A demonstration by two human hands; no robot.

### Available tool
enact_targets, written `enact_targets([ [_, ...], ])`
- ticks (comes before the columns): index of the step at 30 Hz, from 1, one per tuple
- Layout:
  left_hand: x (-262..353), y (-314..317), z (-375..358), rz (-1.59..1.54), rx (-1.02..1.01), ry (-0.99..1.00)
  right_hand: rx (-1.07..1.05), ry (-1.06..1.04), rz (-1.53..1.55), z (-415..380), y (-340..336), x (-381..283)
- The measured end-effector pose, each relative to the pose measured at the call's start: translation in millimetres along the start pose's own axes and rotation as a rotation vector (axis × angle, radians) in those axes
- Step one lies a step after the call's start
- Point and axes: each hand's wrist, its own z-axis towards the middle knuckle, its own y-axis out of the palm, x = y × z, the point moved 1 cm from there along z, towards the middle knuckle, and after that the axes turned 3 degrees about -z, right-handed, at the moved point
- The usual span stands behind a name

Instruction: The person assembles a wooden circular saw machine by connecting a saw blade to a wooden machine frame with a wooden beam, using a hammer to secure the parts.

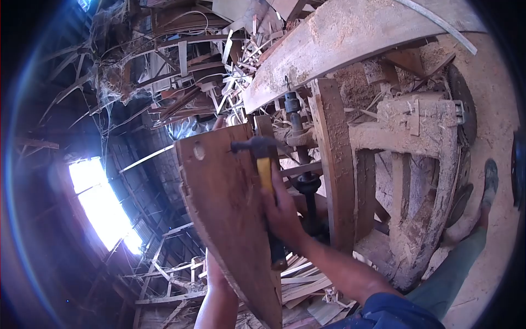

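Observation:
My right hand [280, 211] is wrapped round the yellow and dark handle of a hammer [264, 164]. The hammer's dark head lies over the upper part of a brown wooden board [222, 197], near its right edge; I cannot tell if they touch. The board tapers downward and has an oval hole near its top left corner. My left forearm reaches up behind the board's lower part, and the board hides the hand. To the right of the board is a machine spindle with a chuck [292, 104] and drill bit.
A sawdust-covered wooden machine frame [405, 137] stands at the right, beside an upright post [334, 164]. A long pale plank [350, 38] crosses the top. Wood strips [307, 288] are piled below. A bright window [101, 203] is at the left. A foot [491, 178] shows at the far right.

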Motion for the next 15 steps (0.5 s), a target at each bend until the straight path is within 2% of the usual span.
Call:
enact_targets([
  [5, 2, 2, 4, 0.029, -0.035, 0.016, 0.194, 0.053, 0.058, -12, -6, 26],
  [8, 0, -4, 7, 0.004, -0.069, -0.004, 0.131, -0.195, -0.084, 10, 7, 40],
  [10, -1, -13, 13, -0.026, -0.086, -0.031, 0.092, -0.252, -0.138, 9, 9, 46],
  [11, -1, -10, 20, -0.009, -0.078, -0.005, 0.112, -0.209, -0.138, 9, -4, 38],
  [14, 0, -14, 10, 0.14, -0.033, 0.019, 0.122, 0.256, 0.237, -22, -22, 3],
  [15, -3, -52, -15, 0.133, -0.036, 0.021, 0.143, 0.201, 0.235, -21, -24, -1],
])
